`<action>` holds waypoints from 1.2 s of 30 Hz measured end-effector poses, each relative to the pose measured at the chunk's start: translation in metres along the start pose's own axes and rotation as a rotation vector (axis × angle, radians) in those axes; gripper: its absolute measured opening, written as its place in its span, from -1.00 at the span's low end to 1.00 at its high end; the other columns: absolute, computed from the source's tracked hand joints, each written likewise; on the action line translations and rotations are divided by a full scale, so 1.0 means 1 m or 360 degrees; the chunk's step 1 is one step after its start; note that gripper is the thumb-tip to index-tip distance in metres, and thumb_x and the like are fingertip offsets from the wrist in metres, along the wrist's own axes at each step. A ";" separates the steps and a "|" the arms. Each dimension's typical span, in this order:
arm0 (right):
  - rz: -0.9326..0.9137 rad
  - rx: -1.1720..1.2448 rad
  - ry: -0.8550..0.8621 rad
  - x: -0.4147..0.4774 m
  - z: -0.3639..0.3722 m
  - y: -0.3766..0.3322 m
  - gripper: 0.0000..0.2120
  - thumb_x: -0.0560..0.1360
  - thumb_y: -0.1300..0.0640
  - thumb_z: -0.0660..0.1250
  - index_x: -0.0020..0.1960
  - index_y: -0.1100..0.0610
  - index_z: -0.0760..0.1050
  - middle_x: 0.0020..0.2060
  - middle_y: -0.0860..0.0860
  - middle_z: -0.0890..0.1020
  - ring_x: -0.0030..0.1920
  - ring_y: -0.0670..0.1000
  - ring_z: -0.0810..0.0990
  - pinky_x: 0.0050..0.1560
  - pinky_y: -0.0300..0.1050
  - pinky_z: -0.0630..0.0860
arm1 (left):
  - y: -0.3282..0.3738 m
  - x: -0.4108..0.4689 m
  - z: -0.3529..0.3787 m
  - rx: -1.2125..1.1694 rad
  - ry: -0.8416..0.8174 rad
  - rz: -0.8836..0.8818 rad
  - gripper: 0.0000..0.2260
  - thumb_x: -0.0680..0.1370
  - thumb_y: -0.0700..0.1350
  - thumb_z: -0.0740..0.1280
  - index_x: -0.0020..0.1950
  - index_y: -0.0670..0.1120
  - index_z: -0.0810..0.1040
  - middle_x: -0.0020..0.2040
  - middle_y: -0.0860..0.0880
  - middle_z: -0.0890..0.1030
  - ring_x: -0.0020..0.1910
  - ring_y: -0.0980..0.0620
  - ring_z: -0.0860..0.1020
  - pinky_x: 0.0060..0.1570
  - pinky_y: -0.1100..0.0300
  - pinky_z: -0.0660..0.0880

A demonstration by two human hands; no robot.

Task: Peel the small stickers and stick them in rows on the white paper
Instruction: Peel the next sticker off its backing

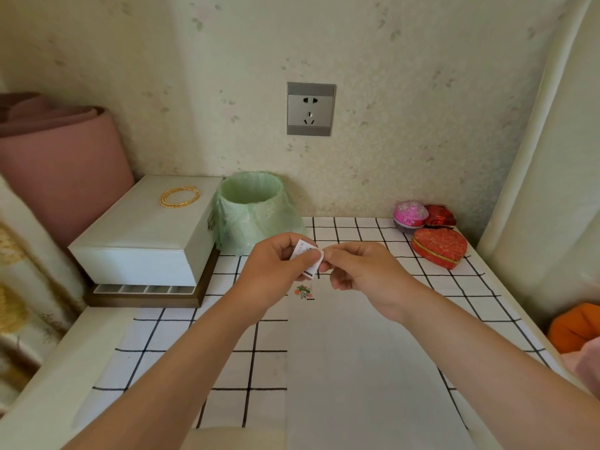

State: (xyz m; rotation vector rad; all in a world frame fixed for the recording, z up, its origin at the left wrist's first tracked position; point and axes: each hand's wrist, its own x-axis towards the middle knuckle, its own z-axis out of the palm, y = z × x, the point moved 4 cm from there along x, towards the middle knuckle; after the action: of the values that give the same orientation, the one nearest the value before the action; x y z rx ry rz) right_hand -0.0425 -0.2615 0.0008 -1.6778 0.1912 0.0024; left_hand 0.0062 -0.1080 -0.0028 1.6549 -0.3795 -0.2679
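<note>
A white paper (367, 368) lies on the black-and-white checked cloth (181, 332) in front of me. Small coloured stickers (303, 292) sit in a cluster at its far left corner. My left hand (276, 271) grips a small white sticker sheet (308, 256) above that corner. My right hand (360, 271) pinches the sheet's right edge with thumb and forefinger. Whether a sticker is between those fingertips is too small to tell.
A white box (146, 235) with a gold bangle (179, 196) stands at the back left on a wooden tray. A green-lined bin (253, 209) is behind the hands. Red heart box (440, 248), pink ball (410, 216) and small red box (440, 216) sit back right. An orange object (574, 326) lies at the right edge.
</note>
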 end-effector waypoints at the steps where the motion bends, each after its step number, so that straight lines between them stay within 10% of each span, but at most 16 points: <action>1: 0.0031 0.0075 -0.0004 0.001 0.001 0.001 -0.85 0.56 0.15 0.37 -0.09 0.15 0.70 -0.20 0.01 0.70 -0.36 -0.03 0.53 -0.12 -0.08 0.48 | 0.000 0.000 0.000 -0.0036 0.0008 -0.0004 -0.96 0.56 -0.21 0.41 -0.01 -0.12 0.64 -0.25 0.05 0.69 -0.25 0.15 0.64 -0.14 0.23 0.62; 9: 0.0194 0.0360 -0.0083 0.001 0.009 0.007 -0.86 0.58 0.16 0.35 -0.10 0.16 0.64 -0.23 0.00 0.65 -0.37 -0.04 0.49 -0.17 -0.13 0.43 | 0.002 -0.001 0.000 -0.0128 0.0006 -0.0010 -0.94 0.57 -0.21 0.39 0.01 -0.14 0.64 -0.26 0.06 0.68 -0.26 0.18 0.62 -0.18 0.30 0.57; 19: -0.0187 -0.0275 0.0105 -0.003 -0.002 -0.007 -0.79 0.55 0.17 0.34 -0.21 0.07 0.70 -0.23 0.19 0.69 -0.34 0.02 0.48 -0.16 -0.02 0.41 | -0.002 -0.002 0.003 -0.0099 0.0012 -0.0067 -0.92 0.56 -0.18 0.41 0.04 -0.10 0.64 -0.15 -0.02 0.70 -0.19 0.11 0.65 -0.11 0.24 0.61; 25: -0.0284 -0.0331 0.0260 -0.005 -0.002 -0.008 -0.80 0.56 0.23 0.36 -0.21 0.13 0.68 -0.51 -0.16 0.59 -0.51 -0.18 0.41 -0.46 -0.39 0.31 | -0.003 -0.008 0.001 0.0271 0.0513 0.0164 -0.79 0.45 -0.06 0.53 -0.05 0.03 0.53 -0.18 0.11 0.60 -0.26 0.15 0.53 -0.28 0.37 0.48; 36: -0.0507 -0.0764 0.0406 -0.001 -0.002 -0.003 -0.79 0.51 0.09 0.40 -0.27 -0.13 0.65 -0.31 -0.24 0.68 -0.32 -0.11 0.61 -0.21 -0.10 0.57 | -0.007 -0.011 0.015 -0.0130 0.0235 -0.0166 -0.93 0.54 -0.15 0.43 -0.05 -0.10 0.71 -0.19 -0.04 0.73 -0.19 0.01 0.70 -0.12 0.06 0.67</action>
State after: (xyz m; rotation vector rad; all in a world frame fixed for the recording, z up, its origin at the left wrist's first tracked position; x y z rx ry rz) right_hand -0.0431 -0.2626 0.0045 -2.1710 0.1168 -0.4368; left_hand -0.0092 -0.1169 -0.0124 1.6049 -0.1689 -0.2340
